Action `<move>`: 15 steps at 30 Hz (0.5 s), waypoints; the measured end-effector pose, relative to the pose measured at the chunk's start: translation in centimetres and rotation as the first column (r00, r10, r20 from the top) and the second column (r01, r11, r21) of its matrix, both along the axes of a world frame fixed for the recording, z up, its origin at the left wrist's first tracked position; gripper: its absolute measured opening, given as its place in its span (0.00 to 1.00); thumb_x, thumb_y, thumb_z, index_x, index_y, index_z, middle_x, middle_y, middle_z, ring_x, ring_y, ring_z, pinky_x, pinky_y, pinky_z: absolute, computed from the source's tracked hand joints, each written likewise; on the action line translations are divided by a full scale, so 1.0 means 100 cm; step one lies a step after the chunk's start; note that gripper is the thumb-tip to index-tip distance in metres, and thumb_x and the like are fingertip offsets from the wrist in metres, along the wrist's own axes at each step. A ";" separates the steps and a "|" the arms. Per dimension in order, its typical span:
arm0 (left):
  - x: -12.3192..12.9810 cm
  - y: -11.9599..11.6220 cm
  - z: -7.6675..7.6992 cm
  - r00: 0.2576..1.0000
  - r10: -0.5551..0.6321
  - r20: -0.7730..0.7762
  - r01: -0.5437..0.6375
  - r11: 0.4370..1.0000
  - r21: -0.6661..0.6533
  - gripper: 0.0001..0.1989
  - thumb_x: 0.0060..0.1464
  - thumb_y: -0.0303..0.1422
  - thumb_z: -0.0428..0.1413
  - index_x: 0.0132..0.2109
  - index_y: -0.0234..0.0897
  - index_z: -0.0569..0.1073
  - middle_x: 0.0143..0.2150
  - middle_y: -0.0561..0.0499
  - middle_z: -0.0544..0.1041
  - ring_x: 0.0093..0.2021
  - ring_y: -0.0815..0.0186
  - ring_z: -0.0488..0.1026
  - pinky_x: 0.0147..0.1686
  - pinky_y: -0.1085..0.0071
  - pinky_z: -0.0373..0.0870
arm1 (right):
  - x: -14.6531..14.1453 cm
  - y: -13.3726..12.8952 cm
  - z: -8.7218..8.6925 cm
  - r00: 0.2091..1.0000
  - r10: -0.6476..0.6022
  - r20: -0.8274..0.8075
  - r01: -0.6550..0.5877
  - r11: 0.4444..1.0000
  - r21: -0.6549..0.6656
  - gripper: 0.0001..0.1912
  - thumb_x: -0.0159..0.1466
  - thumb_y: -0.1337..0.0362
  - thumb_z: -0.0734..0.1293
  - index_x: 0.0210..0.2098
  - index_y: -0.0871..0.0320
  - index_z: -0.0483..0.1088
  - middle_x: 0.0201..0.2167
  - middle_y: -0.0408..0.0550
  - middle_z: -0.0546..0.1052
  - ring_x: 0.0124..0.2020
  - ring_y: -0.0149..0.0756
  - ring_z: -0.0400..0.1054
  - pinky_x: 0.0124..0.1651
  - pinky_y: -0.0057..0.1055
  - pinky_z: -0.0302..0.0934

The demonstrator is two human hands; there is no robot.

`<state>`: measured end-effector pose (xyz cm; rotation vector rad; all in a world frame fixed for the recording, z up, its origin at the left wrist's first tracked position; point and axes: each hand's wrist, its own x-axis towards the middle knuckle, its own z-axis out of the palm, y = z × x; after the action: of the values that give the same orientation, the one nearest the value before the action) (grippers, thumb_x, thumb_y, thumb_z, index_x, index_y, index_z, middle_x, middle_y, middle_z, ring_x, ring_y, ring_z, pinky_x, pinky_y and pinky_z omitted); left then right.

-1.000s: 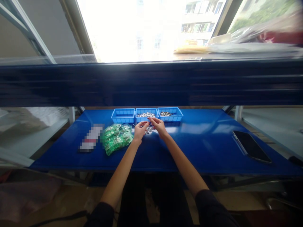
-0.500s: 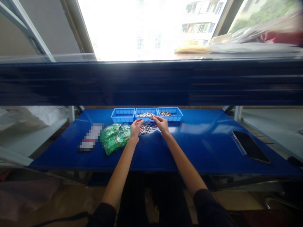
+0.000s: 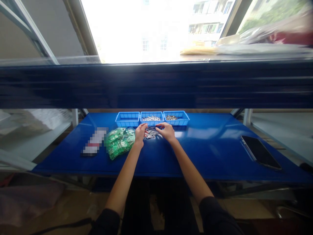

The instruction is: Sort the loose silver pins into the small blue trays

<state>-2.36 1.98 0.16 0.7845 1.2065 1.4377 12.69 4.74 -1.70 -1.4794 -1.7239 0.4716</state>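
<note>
A loose pile of thin metal pieces (image 3: 152, 132) lies on the blue table between my hands. My left hand (image 3: 140, 133) is at the pile's left side, its fingers closed on something I cannot make out. At the right edge of the pile, my right hand (image 3: 167, 131) has its thumb and fingers a little apart, with nothing visible held. Behind them stand three blue bins in a row: the left bin (image 3: 127, 123) looks empty, the middle bin (image 3: 151, 123) holds silvery pieces, and the right bin (image 3: 179, 122) holds darker, brassy ones.
Green plastic bags of small parts (image 3: 119, 143) lie left of my left hand. A blurred-out flat item (image 3: 95, 142) is further left. A black phone (image 3: 261, 152) rests at the right of the table (image 3: 207, 156). A blue shelf beam (image 3: 156, 85) crosses above the bins.
My right hand has moved down slightly from the front of the bins to the pile, and its fingers have parted. My left hand has hardly moved.
</note>
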 end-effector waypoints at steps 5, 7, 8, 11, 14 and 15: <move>0.001 0.000 -0.002 1.000 0.001 0.001 -0.001 1.000 0.008 0.12 0.48 0.34 0.57 0.39 0.31 0.71 0.32 0.52 0.69 0.20 0.78 0.62 0.15 0.80 0.51 | 0.001 0.000 -0.006 0.987 0.018 0.160 -0.012 0.999 -0.036 0.11 0.54 0.59 0.68 0.37 0.53 0.75 0.37 0.43 0.77 0.36 0.35 0.70 0.37 0.28 0.62; 0.001 0.000 -0.003 1.000 -0.002 0.000 0.002 1.000 0.014 0.12 0.47 0.35 0.58 0.38 0.32 0.71 0.31 0.52 0.69 0.20 0.77 0.62 0.15 0.79 0.51 | 0.001 0.001 -0.009 0.980 0.035 0.197 -0.025 0.998 -0.051 0.14 0.55 0.59 0.67 0.40 0.54 0.75 0.39 0.45 0.77 0.37 0.35 0.70 0.37 0.28 0.62; 0.001 0.000 -0.003 1.000 -0.007 -0.001 0.007 1.000 0.018 0.13 0.46 0.36 0.58 0.37 0.32 0.72 0.31 0.52 0.69 0.20 0.77 0.62 0.15 0.79 0.51 | 0.001 0.002 -0.010 0.975 0.045 0.216 -0.033 0.998 -0.057 0.15 0.55 0.59 0.67 0.41 0.55 0.74 0.39 0.46 0.76 0.37 0.35 0.69 0.37 0.28 0.62; 0.001 -0.001 -0.003 1.000 -0.029 -0.008 0.029 0.999 0.023 0.14 0.45 0.38 0.58 0.36 0.32 0.72 0.30 0.52 0.69 0.20 0.77 0.62 0.15 0.79 0.51 | 0.000 0.003 -0.011 0.963 0.075 0.257 -0.059 0.996 -0.071 0.14 0.57 0.59 0.66 0.42 0.55 0.74 0.39 0.47 0.76 0.38 0.36 0.69 0.38 0.28 0.61; 0.001 -0.002 -0.002 0.999 -0.041 -0.021 0.041 0.999 0.011 0.14 0.44 0.38 0.58 0.36 0.32 0.72 0.30 0.52 0.69 0.20 0.77 0.63 0.15 0.79 0.51 | 0.000 0.003 -0.009 0.959 0.086 0.270 -0.068 0.995 -0.077 0.12 0.58 0.60 0.65 0.41 0.54 0.74 0.38 0.46 0.77 0.37 0.35 0.69 0.38 0.27 0.61; 0.001 -0.002 -0.002 0.999 -0.042 -0.023 0.043 0.999 0.010 0.14 0.44 0.38 0.58 0.36 0.32 0.72 0.30 0.52 0.69 0.20 0.77 0.63 0.15 0.79 0.51 | -0.001 0.003 -0.009 0.959 0.086 0.269 -0.066 0.995 -0.080 0.11 0.58 0.61 0.65 0.40 0.54 0.74 0.37 0.45 0.77 0.37 0.35 0.69 0.38 0.27 0.61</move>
<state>-2.28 1.78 0.00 0.8311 1.1941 1.4045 12.63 5.02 -2.58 -1.5912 -2.0026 0.3851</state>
